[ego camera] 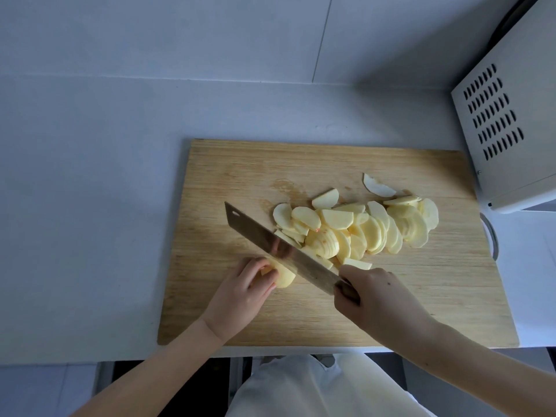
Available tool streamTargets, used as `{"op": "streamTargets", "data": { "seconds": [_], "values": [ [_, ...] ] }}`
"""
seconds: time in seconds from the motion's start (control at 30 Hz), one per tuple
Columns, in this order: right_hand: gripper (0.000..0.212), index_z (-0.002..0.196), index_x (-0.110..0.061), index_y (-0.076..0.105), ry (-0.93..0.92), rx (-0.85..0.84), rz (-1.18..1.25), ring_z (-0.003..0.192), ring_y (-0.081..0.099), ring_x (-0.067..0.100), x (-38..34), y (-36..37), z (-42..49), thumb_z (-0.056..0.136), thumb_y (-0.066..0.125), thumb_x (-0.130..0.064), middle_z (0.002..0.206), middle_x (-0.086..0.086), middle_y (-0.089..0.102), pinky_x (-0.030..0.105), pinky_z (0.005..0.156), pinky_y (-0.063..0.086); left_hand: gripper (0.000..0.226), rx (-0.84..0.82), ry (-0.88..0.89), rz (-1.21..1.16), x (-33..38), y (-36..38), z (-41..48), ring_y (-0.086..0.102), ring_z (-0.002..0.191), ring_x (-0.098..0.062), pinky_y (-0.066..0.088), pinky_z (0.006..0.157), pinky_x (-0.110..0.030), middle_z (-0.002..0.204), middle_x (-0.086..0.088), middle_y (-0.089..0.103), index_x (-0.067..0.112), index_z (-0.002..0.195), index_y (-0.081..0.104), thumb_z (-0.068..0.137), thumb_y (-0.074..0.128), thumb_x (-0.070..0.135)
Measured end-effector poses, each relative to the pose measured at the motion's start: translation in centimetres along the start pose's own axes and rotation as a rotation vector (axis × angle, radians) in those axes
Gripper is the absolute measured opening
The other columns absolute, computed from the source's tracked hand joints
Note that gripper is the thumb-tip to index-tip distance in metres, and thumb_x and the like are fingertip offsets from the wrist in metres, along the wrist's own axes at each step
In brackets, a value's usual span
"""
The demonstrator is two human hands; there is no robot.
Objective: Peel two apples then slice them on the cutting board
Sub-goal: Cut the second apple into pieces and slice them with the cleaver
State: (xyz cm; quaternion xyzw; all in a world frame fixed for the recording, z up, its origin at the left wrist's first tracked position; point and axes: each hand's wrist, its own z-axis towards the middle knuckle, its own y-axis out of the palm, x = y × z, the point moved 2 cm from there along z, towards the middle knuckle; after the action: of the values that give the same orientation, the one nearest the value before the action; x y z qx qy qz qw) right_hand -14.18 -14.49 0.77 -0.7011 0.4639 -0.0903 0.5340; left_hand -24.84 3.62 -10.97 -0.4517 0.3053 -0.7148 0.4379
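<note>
Two grips share the job. The left grip [240,293] curls its fingers over a remaining chunk of apple [282,276], pinning it to the cutting board [301,164] so it cannot slide under the blade. The right grip [376,296] is clamped round the handle of the knife [279,248], close up where handle meets blade, likely for better control. From the right grip the blade runs forward and across, passing just beyond the left grip's fingertips at the chunk's bare end, placed for another thin cut. Ahead of the right grip, on the blade's far side from the left grip, lies the heap of slices [361,227], kept out of the cutting spot. Peeling looks done and slicing near its end. The board rests on the pale worktop [90,176]; a white appliance [511,130] stands beyond the right grip's outer side.
</note>
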Motion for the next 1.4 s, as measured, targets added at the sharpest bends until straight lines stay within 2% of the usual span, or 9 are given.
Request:
{"op": "streamTargets", "data": {
  "seconds": [0.2,0.4,0.57,0.73,0.9,1.03,1.1,1.3,1.4],
  "values": [
    [0.029,0.063,-0.019,0.036,-0.027,0.005,-0.011,0.048,0.032,0.014,0.4,-0.3,0.3,0.088,0.049,-0.021,0.053,-0.003,0.041,0.025,0.048,0.029,0.032,0.001,0.003,0.01,0.0,0.1,-0.2,0.052,0.095,-0.019,0.055,0.078,-0.029,0.11,-0.005,0.048,0.012,0.104,0.053,0.077,0.07,0.016],
    [0.031,0.063,-0.023,0.03,-0.034,-0.042,-0.044,0.048,0.033,0.014,0.1,0.3,0.5,0.09,0.046,-0.025,0.054,-0.006,0.038,0.029,0.052,0.035,0.035,0.014,0.011,0.022,0.1,-0.2,0.0,0.049,0.098,-0.019,0.054,0.078,-0.028,0.111,-0.004,0.047,0.012,0.104,0.053,0.075,0.071,0.017],
    [0.027,0.067,-0.021,0.033,-0.04,-0.041,-0.085,0.047,0.032,0.013,-0.1,0.4,0.7,0.091,0.043,-0.025,0.054,-0.007,0.036,0.023,0.048,0.026,0.032,0.013,0.01,0.008,0.1,-0.2,0.0,0.05,0.098,-0.02,0.056,0.078,-0.029,0.111,-0.005,0.048,0.011,0.103,0.055,0.076,0.072,0.016],
    [0.039,0.061,-0.025,0.021,-0.055,-0.066,-0.083,0.047,0.03,0.009,-0.9,1.8,2.3,0.093,0.043,-0.023,0.056,-0.009,0.034,0.021,0.045,0.023,0.019,0.031,0.007,-0.007,0.0,0.0,-0.1,0.053,0.098,-0.02,0.052,0.085,-0.028,0.111,-0.005,0.049,0.011,0.103,0.057,0.085,0.06,0.018],
    [0.027,0.07,-0.02,0.03,-0.054,-0.057,-0.035,0.047,0.029,0.006,-0.8,4.2,3.8,0.093,0.043,-0.022,0.056,-0.008,0.032,0.021,0.045,0.023,0.015,0.037,-0.002,-0.003,0.0,0.1,-0.1,0.055,0.097,-0.022,0.051,0.089,-0.028,0.109,-0.007,0.054,0.006,0.094,0.069,0.085,0.062,0.015],
    [0.04,0.06,-0.024,0.022,-0.053,-0.01,0.041,0.045,0.028,0.007,-0.8,3.9,3.6,0.091,0.047,-0.018,0.053,-0.008,0.032,0.021,0.045,0.02,0.017,0.033,-0.001,0.01,-0.1,0.1,0.1,0.056,0.097,-0.023,0.054,0.086,-0.031,0.106,-0.011,0.06,0.003,0.092,0.072,0.085,0.061,0.014],
    [0.04,0.058,-0.024,0.024,-0.035,0.012,0.093,0.045,0.028,0.009,-0.6,3.5,3.0,0.089,0.048,-0.017,0.052,-0.007,0.033,0.022,0.045,0.022,0.018,0.035,-0.003,0.005,-0.1,0.2,-0.1,0.056,0.096,-0.023,0.056,0.083,-0.032,0.109,-0.009,0.057,0.002,0.091,0.073,0.085,0.06,0.014],
    [0.042,0.057,-0.026,0.023,-0.043,0.058,0.096,0.044,0.027,0.011,-0.5,1.5,0.6,0.088,0.051,-0.017,0.049,-0.008,0.03,0.023,0.045,0.024,0.02,0.082,0.018,-0.004,-0.5,0.8,-0.7,0.053,0.096,-0.022,0.056,0.08,-0.032,0.112,-0.007,0.049,0.009,0.103,0.056,0.085,0.061,0.015],
    [0.042,0.059,-0.028,0.024,-0.073,0.037,0.033,0.043,0.03,0.01,-0.5,1.4,0.3,0.09,0.049,-0.02,0.05,-0.009,0.033,0.021,0.045,0.025,0.021,0.099,0.014,0.006,-0.2,0.7,-0.7,0.052,0.098,-0.02,0.052,0.087,-0.028,0.113,-0.005,0.048,0.01,0.105,0.053,0.086,0.058,0.018]
  ]
}}
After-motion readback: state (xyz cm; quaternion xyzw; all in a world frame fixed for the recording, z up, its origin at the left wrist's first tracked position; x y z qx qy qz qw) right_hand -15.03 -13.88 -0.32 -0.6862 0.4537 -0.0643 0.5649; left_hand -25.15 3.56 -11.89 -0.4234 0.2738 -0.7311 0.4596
